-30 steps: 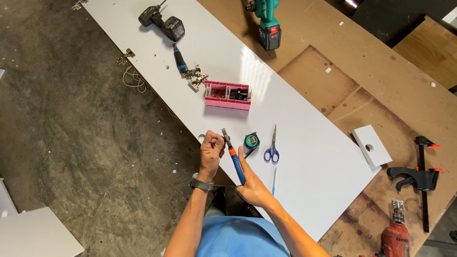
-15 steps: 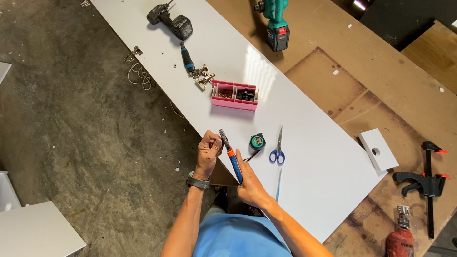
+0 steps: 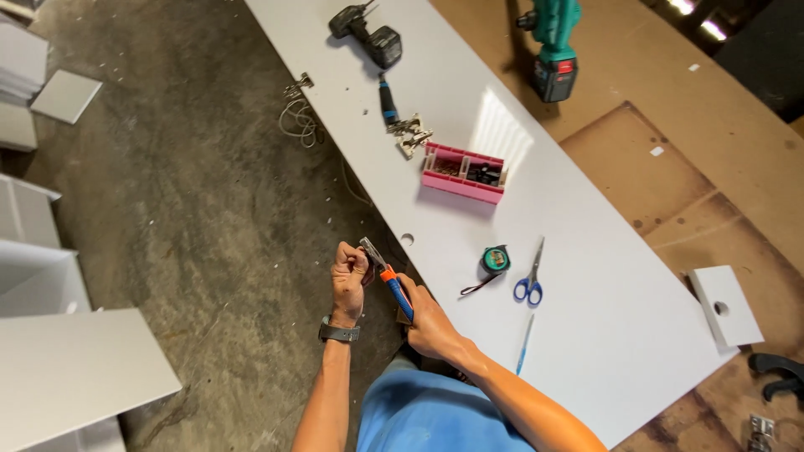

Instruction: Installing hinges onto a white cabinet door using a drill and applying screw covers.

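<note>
My right hand point(image 3: 431, 322) grips pliers with orange and blue handles point(image 3: 392, 285), the jaws pointing up-left toward my left hand point(image 3: 348, 272). My left hand is closed around a small metal part held at the plier jaws; the part itself is mostly hidden by my fingers. Both hands hover over the near edge of a long white board point(image 3: 586, 276), close to a round hole point(image 3: 407, 238) in it. A dark watch sits on my left wrist.
On the board lie a tape measure point(image 3: 494, 261), blue-handled scissors point(image 3: 530, 280), a blue pencil point(image 3: 524, 343), a pink box of screws point(image 3: 463, 172), metal hinges point(image 3: 412, 134), a screwdriver and a black drill point(image 3: 366, 32). A teal drill point(image 3: 554, 46) and a small white panel point(image 3: 724, 305) lie on the brown sheet. White panels lie at left.
The view has shifted, so everything sits further right and lower in frame. My hands stay together on the pliers and the small part, with little change in grip.
</note>
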